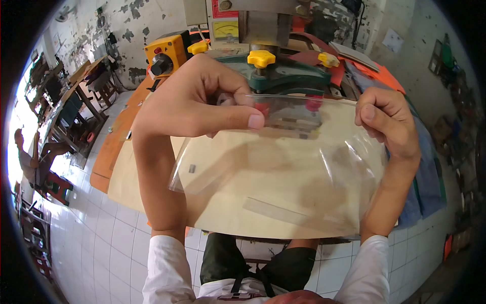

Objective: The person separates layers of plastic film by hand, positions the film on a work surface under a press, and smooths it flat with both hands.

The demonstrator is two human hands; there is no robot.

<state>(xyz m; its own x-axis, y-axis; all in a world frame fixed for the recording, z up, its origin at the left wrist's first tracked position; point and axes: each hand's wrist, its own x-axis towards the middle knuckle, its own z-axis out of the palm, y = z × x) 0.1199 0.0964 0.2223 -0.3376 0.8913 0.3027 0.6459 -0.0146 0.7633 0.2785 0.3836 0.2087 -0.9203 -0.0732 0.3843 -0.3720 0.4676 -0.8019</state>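
A clear plastic sheet (pixel 288 157) is stretched between my two hands above a pale board (pixel 217 218). My left hand (pixel 190 101) pinches its upper edge between thumb and fingers. At the other end my right hand (pixel 389 121) grips the upper right corner with curled fingers. The sheet's top strip looks doubled or folded, and its lower part hangs over the board. Just behind the sheet stands a machine with a dark green bracket (pixel 298 83) and a yellow star knob (pixel 261 59). A narrow clear strip (pixel 291 215) lies on the board.
A yellow control box (pixel 166 54) with a black dial stands left of the machine. Orange sheets (pixel 377 76) and blue material (pixel 430 187) lie at the right. At the far left a person (pixel 38 157) sits on a stool (pixel 58 187) near a workbench.
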